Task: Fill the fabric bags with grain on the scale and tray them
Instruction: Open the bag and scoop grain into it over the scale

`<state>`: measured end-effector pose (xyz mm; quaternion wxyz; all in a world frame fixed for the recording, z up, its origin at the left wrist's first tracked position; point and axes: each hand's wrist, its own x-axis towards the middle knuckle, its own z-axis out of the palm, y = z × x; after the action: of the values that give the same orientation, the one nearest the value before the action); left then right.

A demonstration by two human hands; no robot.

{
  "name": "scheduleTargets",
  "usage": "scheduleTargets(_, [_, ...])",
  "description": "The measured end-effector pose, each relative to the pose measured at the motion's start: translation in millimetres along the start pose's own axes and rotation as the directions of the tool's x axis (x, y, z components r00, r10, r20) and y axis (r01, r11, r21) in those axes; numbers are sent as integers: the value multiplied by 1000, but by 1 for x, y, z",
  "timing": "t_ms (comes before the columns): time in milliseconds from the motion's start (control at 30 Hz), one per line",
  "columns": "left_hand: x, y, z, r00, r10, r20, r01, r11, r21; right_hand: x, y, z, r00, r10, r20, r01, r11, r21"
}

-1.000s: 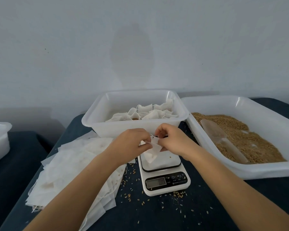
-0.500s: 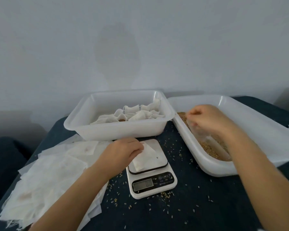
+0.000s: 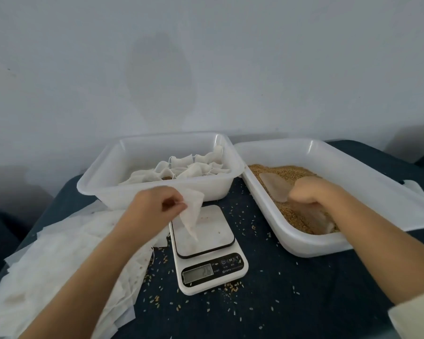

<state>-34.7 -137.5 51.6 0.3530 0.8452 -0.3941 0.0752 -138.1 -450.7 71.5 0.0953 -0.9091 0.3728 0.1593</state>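
Fabric bag (image 3: 191, 214) pinched by left hand (image 3: 152, 206) above scale (image 3: 206, 245) (right hand (image 3: 311, 194) grips scoop (image 3: 277, 187)).

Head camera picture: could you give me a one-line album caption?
Left hand pinches an empty fabric bag over the scale; right hand grips the scoop.

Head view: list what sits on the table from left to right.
Pile of empty fabric bags → left hand pinching an empty bag → scale → right hand gripping the scoop in the grain tray.
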Motion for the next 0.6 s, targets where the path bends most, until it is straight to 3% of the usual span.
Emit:
scheduleTargets(100, [7,0,-31,999,-33,43,31,999,43,-3,8,-11,996,3,-94,10,991,134])
scheduleTargets(200, [12,1,-44,988,-30,150,10,991,134,-15,19,-27,997,-33,-64,46,974,223])
scheduleTargets(333, [10,7,-26,956,48,291,-127,958,258,-33,26,-44,997,-72,-41,71,997,-35])
scheduleTargets(433, [5,7,-6,950,69,306,-151,955,255,-40,30,-48,998,-62,27,66,981,-184])
scheduleTargets(600, [-1,6,7,955,107,276,-169,963,212,-53,41,-56,992,-100,81,112,983,-149])
